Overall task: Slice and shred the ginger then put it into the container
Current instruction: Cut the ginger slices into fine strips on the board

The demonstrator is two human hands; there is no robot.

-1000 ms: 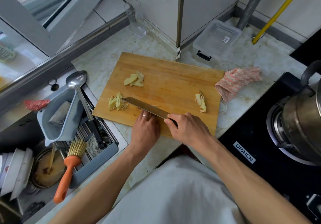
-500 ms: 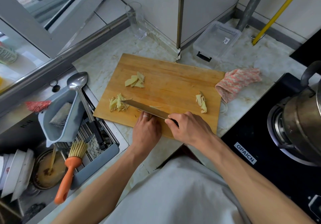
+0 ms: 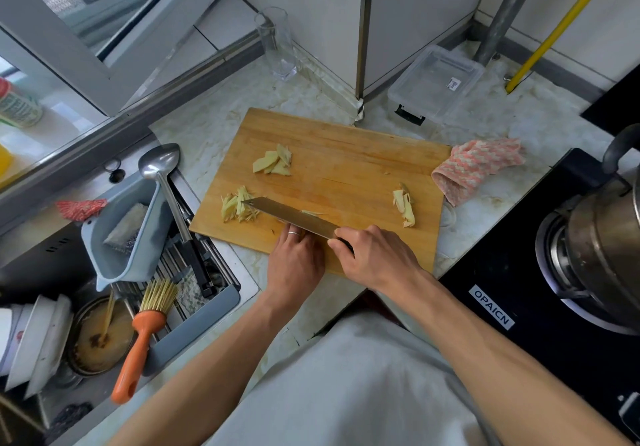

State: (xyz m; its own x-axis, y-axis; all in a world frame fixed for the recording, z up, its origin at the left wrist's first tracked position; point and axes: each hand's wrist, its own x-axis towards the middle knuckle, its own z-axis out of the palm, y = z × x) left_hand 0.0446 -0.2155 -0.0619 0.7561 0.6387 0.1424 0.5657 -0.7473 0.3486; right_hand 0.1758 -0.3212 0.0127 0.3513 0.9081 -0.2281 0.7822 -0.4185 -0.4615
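Observation:
A wooden cutting board [image 3: 346, 155] lies on the marble counter. On it are flat ginger slices [image 3: 273, 163] at the back left, a pile of ginger shreds [image 3: 235, 208] at the left edge, and a few more ginger pieces [image 3: 403, 206] at the right. My right hand [image 3: 374, 258] grips the handle of a knife [image 3: 287, 213], whose tip reaches the shreds. My left hand [image 3: 294, 265] rests at the board's near edge against the blade, fingertips hidden behind it. A thin ginger sliver [image 3: 311, 213] shows just beyond the blade. The clear plastic container [image 3: 436, 82] stands behind the board.
A pink cloth [image 3: 478, 165] lies right of the board, beside a black stove [image 3: 519, 272] carrying a steel pot [image 3: 602, 238]. Left is a sink rack with a ladle [image 3: 162, 182], an orange brush [image 3: 145, 335] and dishes. A glass [image 3: 277, 44] stands at the back.
Hardly anything differs: both hands and the knife stay in the same place on the board, and the view has shifted only slightly.

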